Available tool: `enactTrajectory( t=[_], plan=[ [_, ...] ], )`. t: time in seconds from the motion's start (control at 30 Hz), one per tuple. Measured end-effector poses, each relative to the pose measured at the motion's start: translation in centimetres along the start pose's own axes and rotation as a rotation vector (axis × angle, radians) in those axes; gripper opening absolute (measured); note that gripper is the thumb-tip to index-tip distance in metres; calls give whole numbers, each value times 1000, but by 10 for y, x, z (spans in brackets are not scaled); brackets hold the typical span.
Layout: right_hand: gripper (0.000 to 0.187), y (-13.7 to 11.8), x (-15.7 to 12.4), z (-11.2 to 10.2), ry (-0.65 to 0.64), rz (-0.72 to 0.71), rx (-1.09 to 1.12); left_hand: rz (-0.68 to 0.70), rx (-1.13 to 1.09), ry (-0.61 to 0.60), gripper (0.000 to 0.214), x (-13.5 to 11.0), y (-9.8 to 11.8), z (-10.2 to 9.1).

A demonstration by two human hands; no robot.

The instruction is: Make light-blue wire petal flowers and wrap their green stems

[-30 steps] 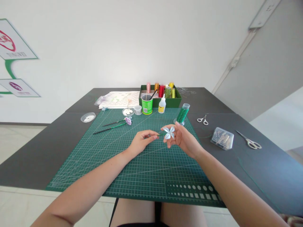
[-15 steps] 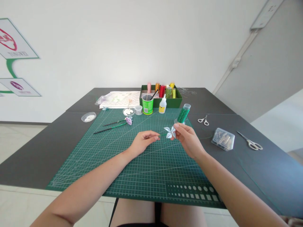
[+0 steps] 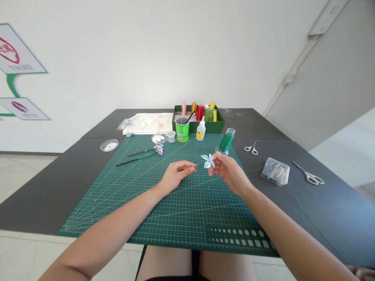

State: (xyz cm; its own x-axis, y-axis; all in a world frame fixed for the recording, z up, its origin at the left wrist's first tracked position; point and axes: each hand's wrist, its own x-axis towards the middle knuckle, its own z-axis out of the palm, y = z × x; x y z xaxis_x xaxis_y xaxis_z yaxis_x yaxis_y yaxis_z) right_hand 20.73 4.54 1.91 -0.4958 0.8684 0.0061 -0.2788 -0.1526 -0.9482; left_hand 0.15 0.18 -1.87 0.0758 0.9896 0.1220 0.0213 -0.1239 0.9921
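Between my hands, above the cutting mat (image 3: 140,203), is a pale blue flower (image 3: 209,161) with several petals on a thin green stem (image 3: 199,165). My left hand (image 3: 179,172) pinches the stem's end between thumb and fingertips. My right hand (image 3: 228,170) holds the flower at its right side, thumb and forefinger closed on a petal. Just behind the right hand a spool of green thread (image 3: 227,139) stands tilted on a clear base. Farther left on the mat lie a purple flower (image 3: 159,150) on a green stem and a dark thin stick.
At the back stand a green box (image 3: 215,127) of thread spools, a green can (image 3: 182,130) with brushes, a glue bottle (image 3: 200,130) and small dishes. Small scissors (image 3: 251,148), a clear plastic box (image 3: 275,171) and larger scissors (image 3: 309,174) lie right. White sheets (image 3: 149,123) lie back left.
The flower has turned in my right fingers and shifted slightly left, its petals now facing differently. My left hand stays nearly still on the stem.
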Motion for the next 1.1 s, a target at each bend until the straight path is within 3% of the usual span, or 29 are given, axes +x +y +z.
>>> enactTrajectory(
  t=[0.2,0.37,0.47,0.6,0.73,0.93,1.1],
  plan=[
    [35,-7,-2,0,-27,-45,-94,-30,-69,46,30,0,0,0],
    [34,3,4,-3,2,-40,-151,-94,-132,67,34,1,1,0],
    [27,11,6,-5,116,-201,-310,-136,-161,51,36,0,1,1],
    [16,10,3,-4,329,-532,-549,-144,-198,18,36,0,1,2],
    [21,4,-3,-3,338,-754,-775,-155,-221,16,34,-1,1,2],
    [29,4,-3,-4,290,-832,-964,-170,-239,17,33,-1,1,2],
    [30,5,-3,-4,272,-792,-922,-159,-244,22,33,0,1,0]
  ],
)
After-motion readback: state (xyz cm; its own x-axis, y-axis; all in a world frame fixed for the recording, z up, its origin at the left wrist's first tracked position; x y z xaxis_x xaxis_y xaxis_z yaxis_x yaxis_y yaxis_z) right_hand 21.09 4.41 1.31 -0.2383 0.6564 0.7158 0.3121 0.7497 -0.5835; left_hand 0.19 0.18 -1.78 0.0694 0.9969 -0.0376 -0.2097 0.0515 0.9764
